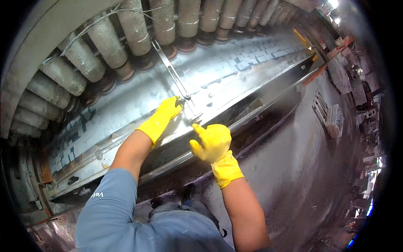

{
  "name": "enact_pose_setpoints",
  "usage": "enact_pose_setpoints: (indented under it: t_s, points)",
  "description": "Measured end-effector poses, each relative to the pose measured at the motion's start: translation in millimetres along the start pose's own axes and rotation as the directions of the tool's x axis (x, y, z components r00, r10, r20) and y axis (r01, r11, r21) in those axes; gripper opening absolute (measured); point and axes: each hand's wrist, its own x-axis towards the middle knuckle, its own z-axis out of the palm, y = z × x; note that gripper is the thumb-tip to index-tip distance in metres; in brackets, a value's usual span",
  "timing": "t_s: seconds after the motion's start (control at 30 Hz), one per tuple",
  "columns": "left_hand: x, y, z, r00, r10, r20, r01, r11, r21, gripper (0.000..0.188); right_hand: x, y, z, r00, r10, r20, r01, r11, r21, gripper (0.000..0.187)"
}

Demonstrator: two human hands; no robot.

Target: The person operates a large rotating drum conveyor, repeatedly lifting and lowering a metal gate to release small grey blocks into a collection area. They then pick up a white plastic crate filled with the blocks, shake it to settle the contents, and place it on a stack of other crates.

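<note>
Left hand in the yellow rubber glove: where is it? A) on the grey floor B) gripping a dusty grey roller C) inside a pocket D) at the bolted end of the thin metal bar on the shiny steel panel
D: the left hand reaches to the bolted lower end of the thin metal bar on the shiny steel panel; whether it grips anything there cannot be told.

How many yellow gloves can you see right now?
2. The left glove reaches onto the metal trough, fingers at the bolt on the slanted bar. The right glove hovers just beside it, nearer the trough's front edge. None appear hidden.
</note>
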Motion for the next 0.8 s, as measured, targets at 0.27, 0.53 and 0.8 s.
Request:
enact_pose_setpoints:
  t_s: [0.27, 0.53, 0.8]
  points:
    - [12, -29, -34, 0.972, -0.021, -0.236, 0.099, 0.941, 0.323, 0.044, 3, 3, 1, 1.0, -0.011, 0.012, 0.01, 0.999, 0.047, 0.041]
    - [41, -51, -21, 0.975, 0.139, -0.175, -0.068, 0.931, 0.357, 0.032, 1, 3, 1, 0.997, 0.063, 0.045, -0.065, 0.998, 0.026, 0.045]
    - [57, -45, 5, 0.955, -0.006, -0.298, 0.093, 0.956, 0.278, 0.024, -1, 1, 3, 0.997, 0.062, 0.049, -0.063, 0.998, 0.006, 0.049]
